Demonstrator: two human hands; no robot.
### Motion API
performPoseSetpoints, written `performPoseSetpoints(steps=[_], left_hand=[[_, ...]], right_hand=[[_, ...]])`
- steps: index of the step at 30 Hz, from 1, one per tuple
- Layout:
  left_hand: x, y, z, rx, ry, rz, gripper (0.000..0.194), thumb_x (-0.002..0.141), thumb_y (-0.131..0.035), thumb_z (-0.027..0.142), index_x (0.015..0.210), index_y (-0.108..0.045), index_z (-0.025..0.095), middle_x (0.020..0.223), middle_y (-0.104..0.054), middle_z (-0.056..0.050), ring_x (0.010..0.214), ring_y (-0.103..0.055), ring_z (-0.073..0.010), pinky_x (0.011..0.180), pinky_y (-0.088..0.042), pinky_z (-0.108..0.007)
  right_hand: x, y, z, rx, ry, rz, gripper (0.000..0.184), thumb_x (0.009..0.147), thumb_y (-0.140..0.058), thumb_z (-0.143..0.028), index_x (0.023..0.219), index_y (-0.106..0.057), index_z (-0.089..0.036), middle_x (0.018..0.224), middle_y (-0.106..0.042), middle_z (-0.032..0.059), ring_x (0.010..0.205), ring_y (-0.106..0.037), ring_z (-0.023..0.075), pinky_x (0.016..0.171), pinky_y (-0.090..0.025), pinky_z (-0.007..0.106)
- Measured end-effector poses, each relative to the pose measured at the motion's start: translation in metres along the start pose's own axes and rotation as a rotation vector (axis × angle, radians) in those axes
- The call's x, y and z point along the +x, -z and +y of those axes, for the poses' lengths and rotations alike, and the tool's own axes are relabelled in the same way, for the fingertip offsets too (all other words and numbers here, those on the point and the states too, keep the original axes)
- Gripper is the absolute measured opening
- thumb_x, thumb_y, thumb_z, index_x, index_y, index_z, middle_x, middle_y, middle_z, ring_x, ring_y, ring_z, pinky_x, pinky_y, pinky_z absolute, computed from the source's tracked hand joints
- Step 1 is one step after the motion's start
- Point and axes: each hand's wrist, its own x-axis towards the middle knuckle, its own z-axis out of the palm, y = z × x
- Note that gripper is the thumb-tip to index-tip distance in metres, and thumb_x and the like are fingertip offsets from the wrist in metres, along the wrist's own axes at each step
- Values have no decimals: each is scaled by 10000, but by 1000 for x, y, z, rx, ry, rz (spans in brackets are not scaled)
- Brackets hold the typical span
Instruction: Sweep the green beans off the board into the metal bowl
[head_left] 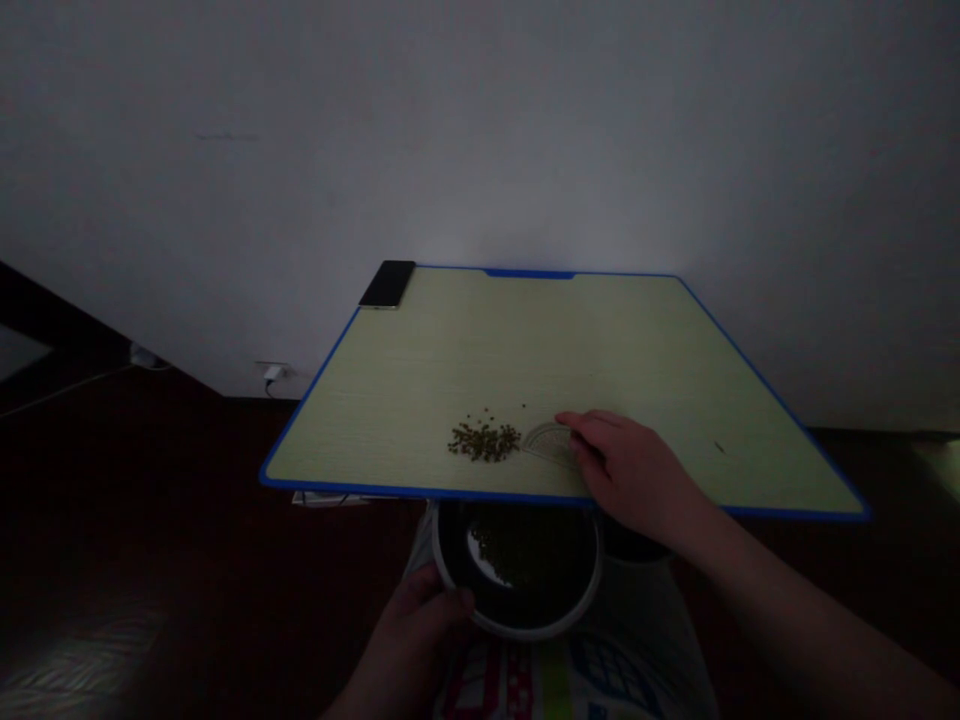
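Observation:
My right hand [626, 465] pinches a clear half-round protractor [547, 440] that lies on the pale tabletop near its front edge. Just left of the protractor is a loose pile of small green and brown beans [486, 441], with a few strays behind it. Below the table edge, my left hand [424, 625] grips the rim of a bowl [525, 625], thumb over the near left side. Dark green beans [517, 545] lie inside the bowl, dim in the shade. The bowl's far rim is hidden under the table edge.
The table [555, 340] has a blue border and stands against a white wall [480, 130]. A black phone [388, 285] rests on its back left corner. A second dark container [634, 543] is partly visible under my right wrist. A white plug [274, 374] sits in the wall at left.

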Motion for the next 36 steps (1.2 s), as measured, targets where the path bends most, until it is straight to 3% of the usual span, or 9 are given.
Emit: performPoseSetpoints(steps=[5,11,21,36], left_hand=[[0,1,-1,12,-9,-3,188,737,-901,159,925,-906,169,933,-917,-155,1157,-826,-427,1123,-582,-560],[0,1,0,26,-10,-8,165,751,-880,146,913,-904,167,901,-912,-143,1127,-835,-410,1117,-582,-544],[3,2,-2,38,-14,29,161,729,-882,159,888,-900,174,862,-907,-131,1080,-843,-411,1091,-596,-538],[3,-3,3,-2,-1,13,197,722,-880,154,917,-896,168,904,-910,-142,1138,-824,-428,1107,-585,-560]], right_hand=[[2,0,0,3,-12,-5,420,1021,-473,-164,1305,-782,-182,1173,-841,137,1042,-803,282,932,-649,450],[8,-3,2,34,9,-39,427,1036,-457,-178,1314,-776,-127,1197,-834,171,1083,-797,298,963,-644,465],[21,0,8,60,85,-86,423,996,-511,-113,1288,-803,-206,1201,-847,114,1079,-801,264,978,-641,443],[7,10,14,96,87,-138,406,1038,-464,-186,1273,-795,-185,1149,-847,120,1044,-801,260,942,-639,417]])
